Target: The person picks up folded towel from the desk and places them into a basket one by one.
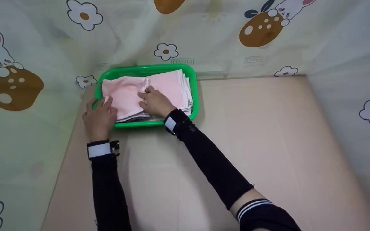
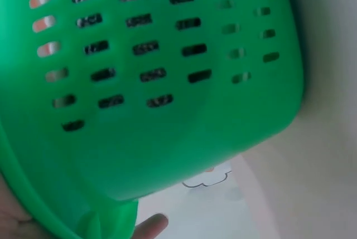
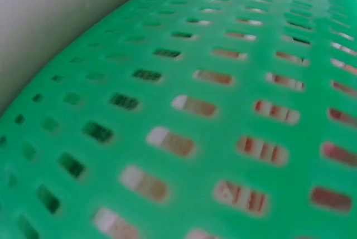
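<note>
A green basket (image 1: 195, 96) holds two side-by-side piles of folded cloths. On the left pile lies a pink folded cloth (image 1: 124, 93) with a pale edge; another pink cloth (image 1: 169, 85) tops the right pile. My left hand (image 1: 100, 120) is at the basket's left front corner, fingers spread over the rim and touching the left cloth's edge. In the left wrist view, one of its fingers (image 2: 150, 227) shows beyond the green rim. My right hand (image 1: 156, 102) rests on the cloths where the two piles meet, its fingers pointing left. The right wrist view shows only the basket's slotted side (image 3: 223, 127).
The basket stands on a pale tabletop (image 1: 252, 144), close to the back wall covering (image 1: 204, 38) printed with flowers and rabbits. The same covering runs along the left and right sides. Dark cloth shows through the basket's slots (image 2: 148, 48).
</note>
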{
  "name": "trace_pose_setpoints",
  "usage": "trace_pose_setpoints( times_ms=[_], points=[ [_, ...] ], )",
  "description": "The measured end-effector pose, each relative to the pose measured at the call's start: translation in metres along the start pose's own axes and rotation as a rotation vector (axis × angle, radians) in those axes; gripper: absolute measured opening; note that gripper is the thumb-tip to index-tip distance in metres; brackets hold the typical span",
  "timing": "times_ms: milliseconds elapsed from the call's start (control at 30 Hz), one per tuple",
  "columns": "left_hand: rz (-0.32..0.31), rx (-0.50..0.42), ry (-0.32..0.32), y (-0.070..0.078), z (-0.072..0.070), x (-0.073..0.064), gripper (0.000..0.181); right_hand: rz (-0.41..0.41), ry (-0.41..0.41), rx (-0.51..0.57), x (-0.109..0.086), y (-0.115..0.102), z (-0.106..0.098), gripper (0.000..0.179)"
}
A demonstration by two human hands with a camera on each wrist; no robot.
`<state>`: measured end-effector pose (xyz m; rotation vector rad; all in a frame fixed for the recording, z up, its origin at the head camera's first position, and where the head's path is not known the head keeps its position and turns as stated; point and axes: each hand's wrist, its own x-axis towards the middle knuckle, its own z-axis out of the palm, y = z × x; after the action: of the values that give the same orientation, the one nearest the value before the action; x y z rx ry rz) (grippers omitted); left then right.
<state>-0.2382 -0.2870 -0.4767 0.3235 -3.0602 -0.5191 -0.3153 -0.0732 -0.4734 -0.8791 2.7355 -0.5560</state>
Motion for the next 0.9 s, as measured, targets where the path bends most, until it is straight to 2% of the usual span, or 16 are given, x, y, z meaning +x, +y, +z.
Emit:
trace_pose_setpoints(
  times_ms=[300, 467, 600, 800, 900],
  points=[
    [0.039, -0.045, 0.007, -0.011, 0.000, 0.003, 0.055, -0.015, 0.023, -0.004, -0.002, -0.004, 0.001, 0.051],
    [0.050, -0.071, 0.051, -0.014, -0.003, 0.000, 0.054, 0.004, 0.025, 0.102, -0.007, -0.006, 0.000, 0.052],
    [0.083, -0.078, 0.089, -0.011, -0.008, -0.003, 0.057, 0.002, 0.018, 0.178, -0.014, -0.005, -0.004, 0.053],
    [0.152, -0.037, 0.119, -0.001, -0.011, -0.004, 0.069, -0.025, 0.012, 0.197, -0.021, -0.001, -0.010, 0.052],
    [0.181, -0.019, 0.110, 0.006, -0.011, -0.005, 0.075, -0.015, 0.014, 0.195, -0.026, 0.002, -0.017, 0.053]
  ],
)
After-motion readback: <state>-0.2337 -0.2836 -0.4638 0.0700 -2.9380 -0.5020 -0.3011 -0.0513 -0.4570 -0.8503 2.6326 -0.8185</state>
